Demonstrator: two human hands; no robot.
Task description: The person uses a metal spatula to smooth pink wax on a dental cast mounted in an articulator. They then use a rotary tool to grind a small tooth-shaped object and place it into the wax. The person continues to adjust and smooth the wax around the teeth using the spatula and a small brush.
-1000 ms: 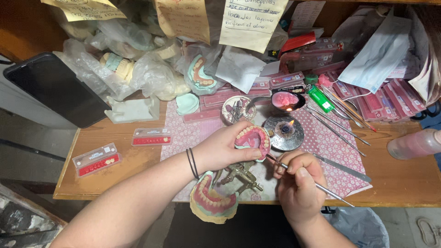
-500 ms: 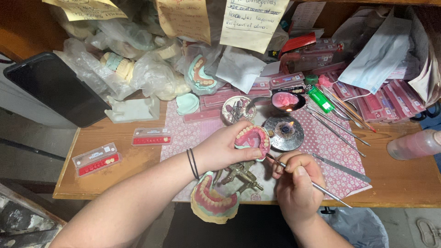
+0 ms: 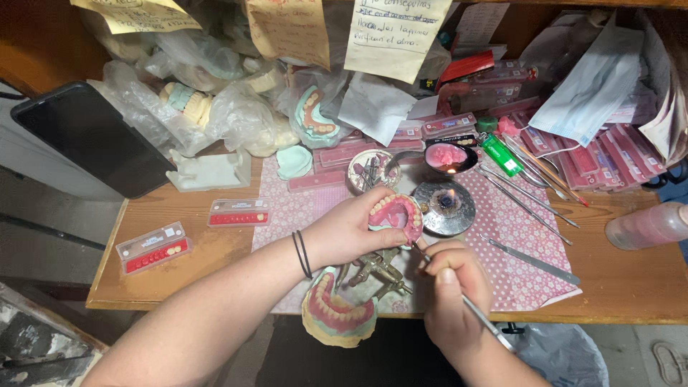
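My left hand [image 3: 351, 233] grips a pink wax denture model [image 3: 396, 216] with a row of teeth, held over the desk's middle. My right hand [image 3: 453, 294] pinches a thin metal wax tool [image 3: 479, 317], whose tip touches the lower right edge of the denture. Below the hands a brass articulator [image 3: 376, 271] carries a second pink denture on a green cast [image 3: 337, 313], which hangs past the desk's front edge.
A small round burner [image 3: 444, 206] with a flame sits just right of the denture, a spoon of pink wax [image 3: 446, 155] behind it. Metal instruments [image 3: 530, 204], a green lighter [image 3: 499, 154], red tooth cards [image 3: 154, 246], bagged casts [image 3: 215, 107] and a black tablet [image 3: 93, 136] crowd the wooden desk [image 3: 631, 279].
The hands have hardly moved; the wax tool's tip shifted slightly along the denture's edge.
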